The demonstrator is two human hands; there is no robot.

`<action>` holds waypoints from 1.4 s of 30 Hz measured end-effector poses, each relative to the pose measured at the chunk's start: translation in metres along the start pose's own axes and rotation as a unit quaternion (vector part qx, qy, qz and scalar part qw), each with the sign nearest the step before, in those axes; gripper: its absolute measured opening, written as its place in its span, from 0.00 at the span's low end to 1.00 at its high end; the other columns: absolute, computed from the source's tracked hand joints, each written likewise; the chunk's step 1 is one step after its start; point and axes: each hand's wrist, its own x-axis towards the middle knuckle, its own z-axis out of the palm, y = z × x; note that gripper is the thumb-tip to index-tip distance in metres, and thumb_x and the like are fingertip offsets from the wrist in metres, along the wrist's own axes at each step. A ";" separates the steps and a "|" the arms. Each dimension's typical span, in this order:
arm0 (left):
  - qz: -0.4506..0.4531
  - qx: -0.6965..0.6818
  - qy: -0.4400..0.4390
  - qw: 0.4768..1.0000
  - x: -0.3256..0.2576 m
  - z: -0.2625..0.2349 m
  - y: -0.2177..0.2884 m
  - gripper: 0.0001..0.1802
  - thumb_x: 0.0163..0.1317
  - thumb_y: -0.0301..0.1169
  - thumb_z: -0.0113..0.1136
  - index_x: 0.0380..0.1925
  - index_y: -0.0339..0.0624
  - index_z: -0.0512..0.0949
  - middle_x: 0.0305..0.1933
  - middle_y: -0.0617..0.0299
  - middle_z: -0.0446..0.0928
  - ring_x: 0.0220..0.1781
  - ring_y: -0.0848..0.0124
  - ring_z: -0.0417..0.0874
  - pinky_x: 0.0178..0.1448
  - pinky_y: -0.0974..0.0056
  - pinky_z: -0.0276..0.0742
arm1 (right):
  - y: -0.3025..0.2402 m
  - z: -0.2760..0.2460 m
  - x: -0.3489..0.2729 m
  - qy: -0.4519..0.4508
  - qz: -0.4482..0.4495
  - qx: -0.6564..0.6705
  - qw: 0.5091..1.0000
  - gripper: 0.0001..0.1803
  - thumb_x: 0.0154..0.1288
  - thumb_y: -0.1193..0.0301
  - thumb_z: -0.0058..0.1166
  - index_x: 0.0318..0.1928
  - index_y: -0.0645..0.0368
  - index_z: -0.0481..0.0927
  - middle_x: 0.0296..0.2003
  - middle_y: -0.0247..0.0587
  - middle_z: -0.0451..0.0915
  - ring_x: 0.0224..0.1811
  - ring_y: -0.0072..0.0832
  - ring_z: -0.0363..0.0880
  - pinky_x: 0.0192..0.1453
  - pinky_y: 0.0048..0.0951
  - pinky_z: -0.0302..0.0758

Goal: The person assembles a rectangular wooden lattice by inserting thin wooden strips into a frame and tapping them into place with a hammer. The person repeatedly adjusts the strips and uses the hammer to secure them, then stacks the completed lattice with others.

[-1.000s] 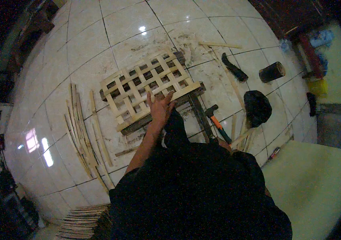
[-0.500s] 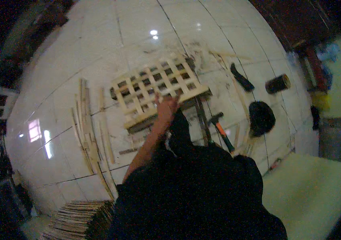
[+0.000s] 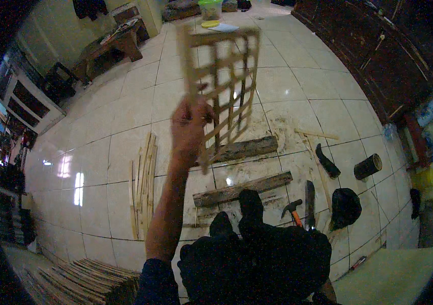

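My left hand (image 3: 191, 121) is closed around the edge of a lattice panel (image 3: 188, 58) made of pale crossed slats. The panel is raised off the floor, tilted nearly upright and blurred by motion. Below it, two rough wooden beams (image 3: 242, 189) lie roughly parallel on the tiles, the farther one partly behind the panel. My right hand does not show; only a small patch of skin appears at the lower right, beside my dark clothing. Near my legs are a hammer (image 3: 296, 217) with an orange handle and a long dark flat blade (image 3: 310, 201).
Loose pale strips (image 3: 145, 188) lie left of the beams, and a stack of thin slats (image 3: 84, 279) sits at the lower left. To the right are a curved dark piece (image 3: 326, 161), a hollow cylinder (image 3: 367, 166) and a black bundle (image 3: 346, 208). A wooden bench (image 3: 109, 48) stands far left.
My left hand has lifted the lattice panel off the two beams and swung it up to a near-upright tilt. The head view has shifted, showing more of the far room.
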 end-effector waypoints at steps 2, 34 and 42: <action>-0.003 -0.208 0.021 0.978 0.004 -0.020 -0.006 0.25 0.72 0.46 0.44 0.57 0.37 0.67 0.33 0.63 0.75 0.39 0.72 0.74 0.51 0.62 0.72 | 0.003 0.002 -0.002 0.003 0.000 -0.001 1.000 0.23 0.63 0.53 0.51 0.51 0.55 0.74 0.44 0.50 0.78 0.46 0.46 0.78 0.49 0.44 0.74; -0.129 0.182 -0.091 0.971 0.063 -0.109 0.010 0.22 0.70 0.45 0.45 0.57 0.45 0.69 0.26 0.67 0.68 0.25 0.75 0.71 0.31 0.64 0.79 | 0.006 -0.053 0.023 0.305 -0.190 -0.023 0.933 0.17 0.65 0.64 0.53 0.49 0.61 0.74 0.44 0.53 0.74 0.46 0.50 0.74 0.49 0.42 0.72; -0.227 0.357 -0.333 0.842 0.063 -0.030 -0.105 0.30 0.63 0.59 0.51 0.28 0.41 0.80 0.16 0.71 0.66 0.17 0.78 0.64 0.22 0.68 0.63 | 0.017 -0.014 -0.001 0.210 -0.116 -0.058 0.969 0.15 0.63 0.67 0.55 0.47 0.62 0.76 0.41 0.53 0.76 0.45 0.49 0.75 0.50 0.40 0.72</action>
